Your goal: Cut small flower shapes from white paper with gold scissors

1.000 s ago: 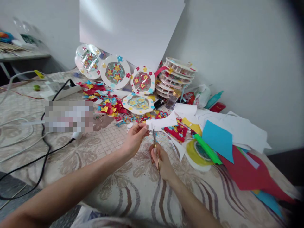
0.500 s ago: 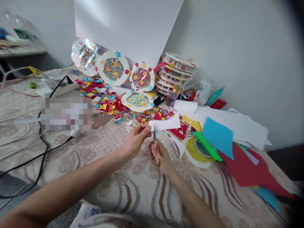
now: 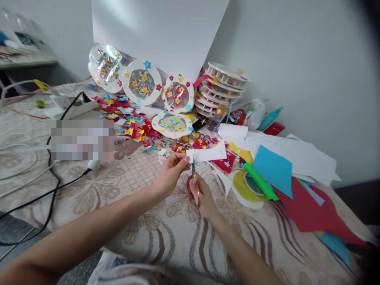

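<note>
My left hand (image 3: 172,172) pinches the left end of a white paper strip (image 3: 210,154) between thumb and fingers. In my right hand (image 3: 202,194) are gold-handled scissors (image 3: 194,172), fingers through the loops and blades pointing away from me. The blades meet the strip just right of my left fingertips, and the strip's wider end reaches out to the right. Small white paper pieces (image 3: 163,155) lie beyond my left hand. Colourful paper scraps (image 3: 204,143) are heaped behind the strip.
Decorated round frames (image 3: 141,82) lean against a white board (image 3: 157,35); a stack of white rings (image 3: 221,89) stands beside them. At right lie a tape roll (image 3: 247,184), a green cutter (image 3: 261,182), blue paper (image 3: 273,170) and red paper (image 3: 308,209). Black cables (image 3: 55,190) run along the left.
Both hands keep nearly the same place on the strip. The scissor blades have shifted only slightly, and the whole view has tilted a little.
</note>
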The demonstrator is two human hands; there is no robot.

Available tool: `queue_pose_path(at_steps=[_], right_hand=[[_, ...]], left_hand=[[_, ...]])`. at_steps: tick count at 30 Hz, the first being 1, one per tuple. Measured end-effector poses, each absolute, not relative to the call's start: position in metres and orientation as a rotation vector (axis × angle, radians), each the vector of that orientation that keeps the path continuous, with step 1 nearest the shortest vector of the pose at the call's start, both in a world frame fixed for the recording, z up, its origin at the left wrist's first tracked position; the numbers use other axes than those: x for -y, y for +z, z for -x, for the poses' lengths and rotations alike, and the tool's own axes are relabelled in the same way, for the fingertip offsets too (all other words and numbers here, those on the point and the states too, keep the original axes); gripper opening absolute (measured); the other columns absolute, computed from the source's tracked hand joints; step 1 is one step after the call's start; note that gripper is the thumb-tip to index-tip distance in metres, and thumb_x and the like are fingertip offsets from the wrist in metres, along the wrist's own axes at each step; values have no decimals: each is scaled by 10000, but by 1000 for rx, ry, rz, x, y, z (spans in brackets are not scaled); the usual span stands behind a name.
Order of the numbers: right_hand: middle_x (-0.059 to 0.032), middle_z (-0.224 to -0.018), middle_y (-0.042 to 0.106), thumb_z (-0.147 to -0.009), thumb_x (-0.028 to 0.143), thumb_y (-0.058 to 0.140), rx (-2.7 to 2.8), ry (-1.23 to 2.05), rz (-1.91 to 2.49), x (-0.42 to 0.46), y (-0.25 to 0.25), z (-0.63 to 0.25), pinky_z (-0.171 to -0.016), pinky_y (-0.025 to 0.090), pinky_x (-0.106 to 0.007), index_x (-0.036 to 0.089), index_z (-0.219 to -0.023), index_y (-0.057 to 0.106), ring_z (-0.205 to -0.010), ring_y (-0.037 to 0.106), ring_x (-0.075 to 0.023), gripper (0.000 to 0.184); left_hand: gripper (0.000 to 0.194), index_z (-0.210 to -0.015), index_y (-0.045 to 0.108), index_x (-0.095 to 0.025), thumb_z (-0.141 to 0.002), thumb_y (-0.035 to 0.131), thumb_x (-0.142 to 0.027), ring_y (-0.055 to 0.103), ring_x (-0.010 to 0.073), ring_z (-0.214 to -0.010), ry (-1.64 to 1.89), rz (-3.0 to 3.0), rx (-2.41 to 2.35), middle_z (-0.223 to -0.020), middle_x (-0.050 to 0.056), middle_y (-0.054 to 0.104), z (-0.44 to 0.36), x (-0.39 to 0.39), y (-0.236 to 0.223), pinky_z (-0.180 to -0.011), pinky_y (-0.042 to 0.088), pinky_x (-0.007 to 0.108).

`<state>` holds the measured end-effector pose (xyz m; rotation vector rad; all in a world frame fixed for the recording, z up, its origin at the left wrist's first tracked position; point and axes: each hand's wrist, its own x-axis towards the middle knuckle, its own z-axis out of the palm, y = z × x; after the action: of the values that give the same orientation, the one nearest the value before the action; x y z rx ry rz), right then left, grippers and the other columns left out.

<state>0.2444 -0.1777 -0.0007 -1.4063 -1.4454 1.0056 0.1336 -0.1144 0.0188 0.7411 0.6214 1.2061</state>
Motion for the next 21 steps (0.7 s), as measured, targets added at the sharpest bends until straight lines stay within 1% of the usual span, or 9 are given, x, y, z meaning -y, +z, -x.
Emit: queue_pose_path(at_steps=[5,11,17,21], right_hand=[[60,-547,360,-841,684,352,1373,1071,1390,177,-9,-244,-463,307,-247,221,-672,369,-475,365,-104,494],[74,-487,352,-824,683,398,1277,1108,1405,177,-11,-240,-388,320,-225,225,-655,372,-391,373,-91,489],[66,-442,386,-848,643,403,1309,1036,1493,177,-14,-240,-377,306,-222,223,-644,408,-357,378,-91,468],[72,-437,386,-835,667,399,1304,1038,1526,174,-16,-241,-371,313,-230,223,-650,413,-339,378,-92,481]], left_hand=[[184,-799,632,-135,-696,736,-247,525,63,-620,1214,-746,-622,-704,-15,573,-134,112,16,-642,434,200],[195,-799,634,-136,-692,740,-260,528,66,-631,1214,-763,-649,-712,-15,578,-134,110,14,-652,442,207],[181,-762,632,-127,-686,739,-251,526,67,-624,1194,-739,-662,-694,-12,571,-133,110,17,-643,436,206],[197,-740,632,-129,-659,762,-253,519,61,-611,1185,-706,-658,-690,-18,565,-133,108,16,-633,432,205]])
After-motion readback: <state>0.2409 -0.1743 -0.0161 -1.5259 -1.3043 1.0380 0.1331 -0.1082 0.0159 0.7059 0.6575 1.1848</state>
